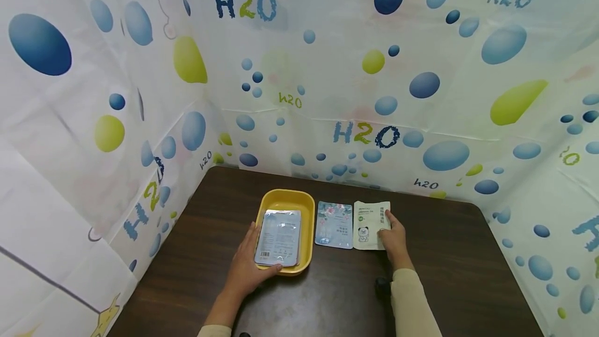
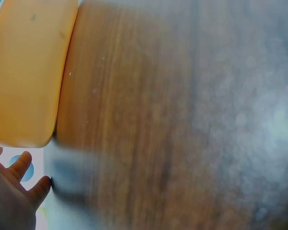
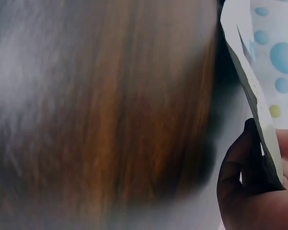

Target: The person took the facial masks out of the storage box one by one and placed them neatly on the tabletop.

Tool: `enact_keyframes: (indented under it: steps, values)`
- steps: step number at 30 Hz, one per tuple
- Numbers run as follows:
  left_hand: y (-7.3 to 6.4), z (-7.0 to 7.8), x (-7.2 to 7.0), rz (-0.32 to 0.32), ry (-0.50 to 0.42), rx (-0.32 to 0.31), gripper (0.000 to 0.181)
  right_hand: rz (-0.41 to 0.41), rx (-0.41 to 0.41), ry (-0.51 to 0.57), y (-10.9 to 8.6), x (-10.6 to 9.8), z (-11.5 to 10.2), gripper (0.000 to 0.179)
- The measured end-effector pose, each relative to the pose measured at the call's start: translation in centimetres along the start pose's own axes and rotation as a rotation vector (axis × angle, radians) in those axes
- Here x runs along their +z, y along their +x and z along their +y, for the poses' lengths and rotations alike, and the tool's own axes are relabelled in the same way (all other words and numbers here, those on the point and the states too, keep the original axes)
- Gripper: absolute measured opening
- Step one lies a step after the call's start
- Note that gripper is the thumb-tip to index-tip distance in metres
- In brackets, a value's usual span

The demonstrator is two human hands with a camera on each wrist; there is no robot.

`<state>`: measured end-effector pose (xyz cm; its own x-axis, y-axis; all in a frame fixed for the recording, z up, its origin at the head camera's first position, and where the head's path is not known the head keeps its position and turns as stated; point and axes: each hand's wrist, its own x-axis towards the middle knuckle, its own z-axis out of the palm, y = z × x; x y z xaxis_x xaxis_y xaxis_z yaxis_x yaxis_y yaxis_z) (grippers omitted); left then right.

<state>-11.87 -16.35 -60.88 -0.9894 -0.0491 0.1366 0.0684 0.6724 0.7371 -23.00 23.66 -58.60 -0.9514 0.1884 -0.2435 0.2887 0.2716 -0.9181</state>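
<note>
My left hand [image 1: 248,264] rests against the left side and near corner of a yellow plastic basin [image 1: 307,233], its fingers extended and its thumb along the near rim. In the basin lies a silvery-blue flat sachet [image 1: 279,238] with printed text and a barcode. My right hand [image 1: 395,238] pinches the right edge of a pale green sachet [image 1: 367,225] printed with a cartoon animal. In the right wrist view, thumb and fingers sit on either side of this thin sachet [image 3: 259,105]. Left of it lies a blue sachet [image 1: 334,222] with pink flowers.
The dark wooden table [image 1: 449,264] stands in the corner of white sheets [image 1: 323,77] patterned with blue and green drops. A small black object [image 1: 382,286] is beside the right sleeve [image 1: 412,300].
</note>
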Motion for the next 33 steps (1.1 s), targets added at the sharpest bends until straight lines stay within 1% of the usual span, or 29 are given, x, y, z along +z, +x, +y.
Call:
enact_keyframes:
  steps: [8, 13, 17, 21, 24, 28, 33]
  values:
    - [0.1, 0.2, 0.0, 0.0, -0.005, -0.001, 0.125, -0.013, -0.037, -0.108, 0.4, -0.4, 0.5, 0.086]
    - [0.1, 0.2, 0.0, -0.001, 0.004, -0.002, 0.125, -0.01, -0.048, -0.243, 0.7, -0.5, 1.2, 0.085]
    - [0.1, 0.2, -0.2, -0.002, -0.006, -0.006, 0.126, -0.01, -0.056, -0.355, 0.9, -0.4, 1.9, 0.083]
    - [0.1, 0.4, -0.3, -0.004, -0.013, -0.01, 0.126, -0.017, -0.088, -0.451, 1.3, -0.4, 2.2, 0.08]
    - [0.2, 0.3, -0.2, -0.006, -0.004, -0.011, 0.127, -0.044, -0.123, -0.533, 1.4, -0.6, 2.5, 0.076]
    - [0.2, 0.3, -0.1, -0.005, 0.0, -0.01, 0.127, -0.067, -0.172, -0.582, 1.1, -0.7, 2.9, 0.07]
    - [0.0, 0.1, -0.1, -0.013, -0.009, -0.018, 0.128, -0.083, -0.166, -0.61, 0.7, -0.5, 3.6, 0.064]
